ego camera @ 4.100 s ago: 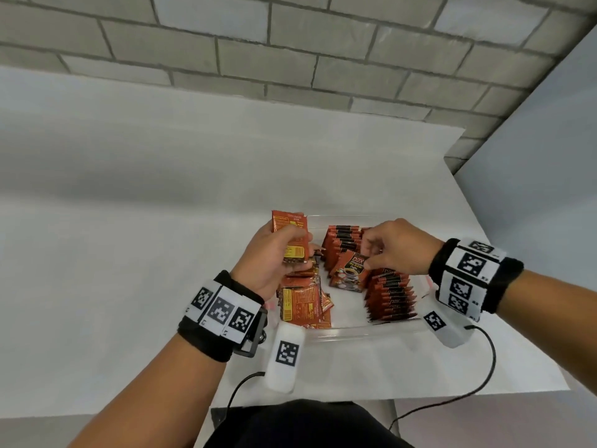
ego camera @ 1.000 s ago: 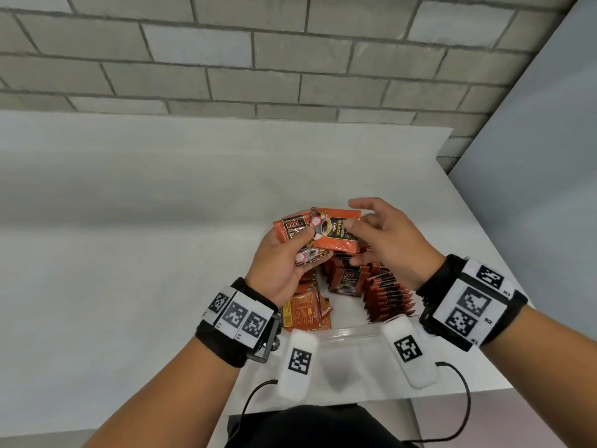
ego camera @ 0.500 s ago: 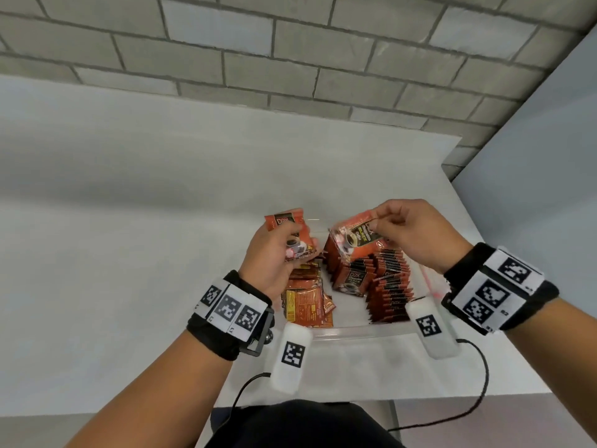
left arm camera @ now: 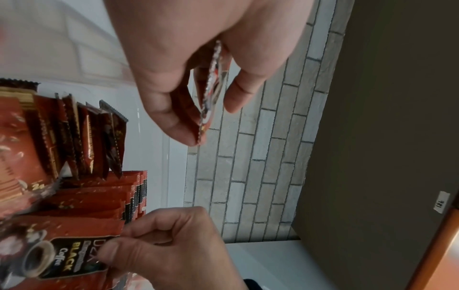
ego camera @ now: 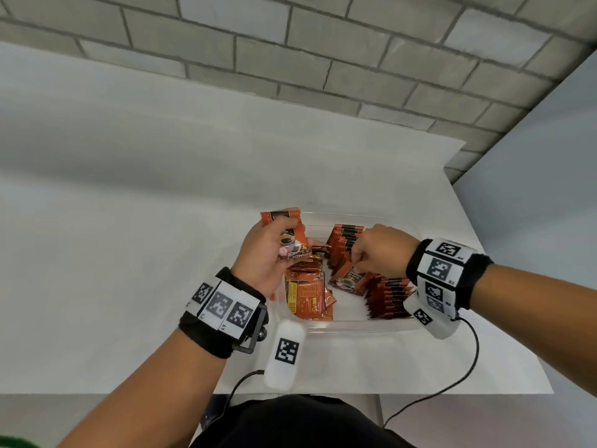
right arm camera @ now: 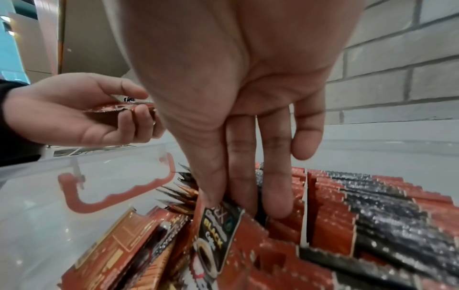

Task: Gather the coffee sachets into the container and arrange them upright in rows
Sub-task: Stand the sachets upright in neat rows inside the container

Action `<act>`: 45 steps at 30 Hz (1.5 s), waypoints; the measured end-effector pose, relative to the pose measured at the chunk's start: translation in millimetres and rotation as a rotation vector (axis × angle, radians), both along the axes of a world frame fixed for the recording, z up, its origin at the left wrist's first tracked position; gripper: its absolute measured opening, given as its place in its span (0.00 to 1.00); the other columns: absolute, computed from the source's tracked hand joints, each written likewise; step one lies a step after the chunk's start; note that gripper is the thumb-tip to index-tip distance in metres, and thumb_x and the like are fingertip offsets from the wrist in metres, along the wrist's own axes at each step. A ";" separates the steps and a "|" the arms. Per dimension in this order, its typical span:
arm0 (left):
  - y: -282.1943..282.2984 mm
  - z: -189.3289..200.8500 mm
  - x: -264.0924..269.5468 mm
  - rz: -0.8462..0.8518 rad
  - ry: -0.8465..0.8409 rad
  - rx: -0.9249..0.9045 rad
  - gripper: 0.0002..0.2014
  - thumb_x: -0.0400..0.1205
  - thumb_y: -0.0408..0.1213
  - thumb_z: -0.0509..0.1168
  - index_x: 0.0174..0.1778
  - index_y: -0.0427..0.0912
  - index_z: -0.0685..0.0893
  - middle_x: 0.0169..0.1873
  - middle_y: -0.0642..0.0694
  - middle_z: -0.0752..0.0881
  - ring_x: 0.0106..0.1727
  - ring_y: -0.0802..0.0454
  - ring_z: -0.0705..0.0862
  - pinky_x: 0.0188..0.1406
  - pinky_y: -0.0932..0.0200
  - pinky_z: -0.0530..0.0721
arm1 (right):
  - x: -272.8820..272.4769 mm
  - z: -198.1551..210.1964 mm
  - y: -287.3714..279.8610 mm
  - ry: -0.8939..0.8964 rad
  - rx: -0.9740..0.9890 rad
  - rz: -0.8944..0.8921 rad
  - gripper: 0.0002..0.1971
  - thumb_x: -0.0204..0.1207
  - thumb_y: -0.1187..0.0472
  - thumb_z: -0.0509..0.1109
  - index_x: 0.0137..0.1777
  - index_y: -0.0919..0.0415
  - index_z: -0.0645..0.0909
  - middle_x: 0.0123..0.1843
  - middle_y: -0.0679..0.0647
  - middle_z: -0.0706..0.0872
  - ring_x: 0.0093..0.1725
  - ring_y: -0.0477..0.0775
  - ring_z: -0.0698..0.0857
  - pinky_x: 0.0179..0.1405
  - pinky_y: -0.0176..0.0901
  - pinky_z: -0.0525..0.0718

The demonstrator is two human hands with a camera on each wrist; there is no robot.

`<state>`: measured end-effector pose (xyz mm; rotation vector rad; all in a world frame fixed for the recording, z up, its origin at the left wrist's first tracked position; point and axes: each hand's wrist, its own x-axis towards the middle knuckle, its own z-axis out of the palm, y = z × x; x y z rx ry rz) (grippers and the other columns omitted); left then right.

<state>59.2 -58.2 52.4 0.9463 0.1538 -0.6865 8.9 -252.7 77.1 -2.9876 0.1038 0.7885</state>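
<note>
Down it goes: the right hand, which held its sachet up at chest level half a second ago, has dropped into the clear container and pinches that black-coffee sachet against the standing row. The left hand grips a small bundle of sachets just above the container's left end. Progress looks past halfway: two rows stand upright on the right, but a loose flat pile on the left is not yet stood up. Nothing stray shows on the worktop.
</note>
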 end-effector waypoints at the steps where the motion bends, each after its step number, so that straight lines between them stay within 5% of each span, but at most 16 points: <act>1: 1.2 -0.1 0.1 0.000 0.002 0.005 0.07 0.83 0.30 0.61 0.56 0.38 0.80 0.37 0.42 0.85 0.32 0.51 0.89 0.39 0.55 0.86 | 0.9 -1.1 1.4 0.006 -0.020 0.011 0.07 0.76 0.56 0.71 0.45 0.57 0.89 0.42 0.50 0.89 0.41 0.50 0.86 0.44 0.45 0.85; 6: 4.9 -2.4 0.1 -0.008 0.004 0.027 0.09 0.83 0.31 0.62 0.57 0.37 0.80 0.35 0.43 0.86 0.33 0.49 0.88 0.39 0.56 0.86 | 2.2 -3.2 7.3 0.040 -0.105 0.062 0.08 0.77 0.58 0.68 0.43 0.59 0.87 0.41 0.54 0.89 0.41 0.55 0.86 0.39 0.45 0.83; 12: 1.9 -0.3 -0.5 -0.025 0.008 0.038 0.05 0.82 0.31 0.62 0.52 0.37 0.80 0.33 0.44 0.86 0.32 0.49 0.88 0.38 0.56 0.86 | -0.2 -5.0 10.7 0.047 -0.232 0.165 0.09 0.76 0.64 0.63 0.42 0.62 0.85 0.38 0.56 0.85 0.34 0.53 0.77 0.24 0.37 0.66; 19: -2.6 1.8 -1.0 -0.041 0.001 0.037 0.02 0.83 0.31 0.62 0.48 0.38 0.80 0.34 0.43 0.85 0.31 0.50 0.88 0.36 0.56 0.85 | -1.1 -6.7 7.4 0.035 -0.229 0.176 0.09 0.78 0.57 0.66 0.49 0.60 0.86 0.45 0.55 0.88 0.43 0.56 0.85 0.24 0.37 0.66; 24: -4.5 0.0 -1.2 -0.048 -0.001 0.016 0.03 0.83 0.31 0.62 0.50 0.37 0.79 0.34 0.42 0.85 0.33 0.49 0.89 0.35 0.56 0.86 | -2.7 -1.0 3.3 -0.012 -0.183 0.141 0.10 0.78 0.54 0.67 0.50 0.58 0.85 0.46 0.54 0.88 0.43 0.56 0.85 0.40 0.45 0.82; 30: -8.1 2.8 -3.8 -0.087 -0.001 0.017 0.05 0.82 0.27 0.57 0.50 0.36 0.77 0.40 0.38 0.85 0.37 0.47 0.87 0.33 0.56 0.89 | -4.0 32.3 -19.1 -0.247 0.016 -0.036 0.09 0.79 0.53 0.68 0.54 0.53 0.85 0.49 0.49 0.88 0.45 0.49 0.84 0.46 0.42 0.81; 35: -15.8 8.6 -8.5 -0.252 -0.149 0.105 0.07 0.82 0.24 0.62 0.48 0.40 0.81 0.39 0.43 0.90 0.40 0.49 0.89 0.38 0.53 0.90 | -17.3 45.9 -25.2 -0.357 0.313 -0.186 0.08 0.77 0.51 0.70 0.54 0.49 0.84 0.42 0.40 0.83 0.38 0.37 0.81 0.39 0.30 0.75; 41: -29.8 17.4 -18.4 -0.387 -0.320 0.188 0.09 0.80 0.27 0.67 0.54 0.40 0.84 0.43 0.43 0.89 0.40 0.50 0.89 0.33 0.59 0.89 | -27.5 35.9 -14.9 -0.354 0.698 -0.294 0.12 0.77 0.52 0.71 0.59 0.51 0.82 0.41 0.46 0.87 0.34 0.45 0.86 0.41 0.40 0.81; 45: -36.3 22.7 -20.8 -0.354 -0.349 0.190 0.10 0.78 0.32 0.69 0.54 0.40 0.84 0.44 0.42 0.89 0.40 0.49 0.90 0.32 0.60 0.89 | -30.8 34.9 -19.0 -0.415 0.793 -0.344 0.04 0.76 0.59 0.73 0.49 0.53 0.83 0.32 0.47 0.88 0.31 0.48 0.85 0.41 0.47 0.82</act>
